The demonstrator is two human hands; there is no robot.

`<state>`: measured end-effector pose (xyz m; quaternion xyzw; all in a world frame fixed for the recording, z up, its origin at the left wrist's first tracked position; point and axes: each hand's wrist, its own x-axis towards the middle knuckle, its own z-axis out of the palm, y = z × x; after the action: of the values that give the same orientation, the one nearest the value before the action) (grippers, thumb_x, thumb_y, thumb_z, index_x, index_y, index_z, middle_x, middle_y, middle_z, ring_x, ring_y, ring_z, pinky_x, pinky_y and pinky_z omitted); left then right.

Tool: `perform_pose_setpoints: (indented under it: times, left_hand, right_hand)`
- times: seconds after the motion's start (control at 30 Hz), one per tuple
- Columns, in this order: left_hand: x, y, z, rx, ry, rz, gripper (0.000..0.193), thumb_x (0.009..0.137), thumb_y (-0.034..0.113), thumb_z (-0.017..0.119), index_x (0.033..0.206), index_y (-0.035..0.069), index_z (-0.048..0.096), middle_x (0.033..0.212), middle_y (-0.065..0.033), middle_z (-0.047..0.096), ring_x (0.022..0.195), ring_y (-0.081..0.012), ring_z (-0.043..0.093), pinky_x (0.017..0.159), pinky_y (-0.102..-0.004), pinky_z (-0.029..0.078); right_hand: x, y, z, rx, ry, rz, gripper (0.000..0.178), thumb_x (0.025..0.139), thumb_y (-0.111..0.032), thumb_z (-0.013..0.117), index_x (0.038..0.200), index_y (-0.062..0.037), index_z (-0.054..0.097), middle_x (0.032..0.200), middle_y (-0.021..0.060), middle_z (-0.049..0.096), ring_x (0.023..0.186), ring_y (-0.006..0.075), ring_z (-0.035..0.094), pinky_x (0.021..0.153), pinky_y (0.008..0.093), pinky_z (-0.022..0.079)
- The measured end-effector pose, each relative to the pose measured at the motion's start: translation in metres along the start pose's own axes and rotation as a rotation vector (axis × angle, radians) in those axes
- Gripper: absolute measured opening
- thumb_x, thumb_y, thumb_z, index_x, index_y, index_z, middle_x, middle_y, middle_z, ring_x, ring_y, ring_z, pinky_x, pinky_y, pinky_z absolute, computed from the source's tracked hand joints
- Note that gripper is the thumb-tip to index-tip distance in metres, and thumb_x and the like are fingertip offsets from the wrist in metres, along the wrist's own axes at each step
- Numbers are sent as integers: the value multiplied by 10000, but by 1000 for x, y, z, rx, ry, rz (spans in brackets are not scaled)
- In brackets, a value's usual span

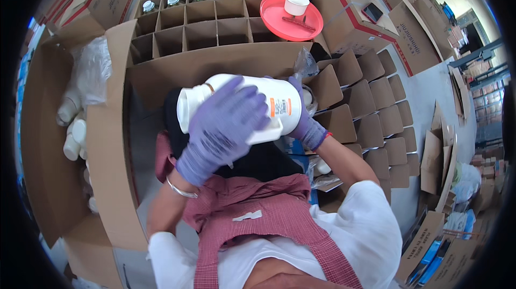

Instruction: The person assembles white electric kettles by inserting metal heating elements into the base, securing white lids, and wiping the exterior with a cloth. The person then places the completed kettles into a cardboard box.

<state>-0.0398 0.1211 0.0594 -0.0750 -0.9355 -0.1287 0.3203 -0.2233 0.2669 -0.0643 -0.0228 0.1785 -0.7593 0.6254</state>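
White jug [280, 89] lies sideways between the grips. I note right grip [309, 114] clasping its base end; left grip [228, 119] drapes near the mouth, closure I cannot tell. Good handling: firm base support, light left pressure.

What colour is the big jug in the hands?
The jug is white, with orange on its label. It shows best in the head view.

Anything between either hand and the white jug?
Nothing visible except the purple gloves. The left hand lies across the side of the white jug; the right hand is against its base end.
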Motion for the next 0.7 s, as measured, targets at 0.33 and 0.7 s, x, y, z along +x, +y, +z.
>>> perform_pose_setpoints:
  times: [0.33, 0.7]
  left_hand:
    - [-34, -27, 16, -608, 236, -661, 210, 900, 125, 568, 1018, 14, 702, 1038, -103, 721, 1007, -206, 672, 975, -366, 481]
    - [-35, -55, 18, -1034, 101, -1015, 336, 1019, 172, 453, 1091, -27, 714, 1011, -103, 722, 954, -159, 663, 841, -294, 519]
  right_hand:
    - [-13, -10, 82, -1073, 48, -476, 530, 987, -163, 494, 1484, -36, 361, 1498, 132, 384, 1355, 254, 422, 1125, 358, 346]
    - [-18, -53, 115, -1820, -534, -677, 735, 936, -471, 508, 1521, -66, 325, 1574, 187, 269, 1469, 332, 248, 1195, 432, 192]
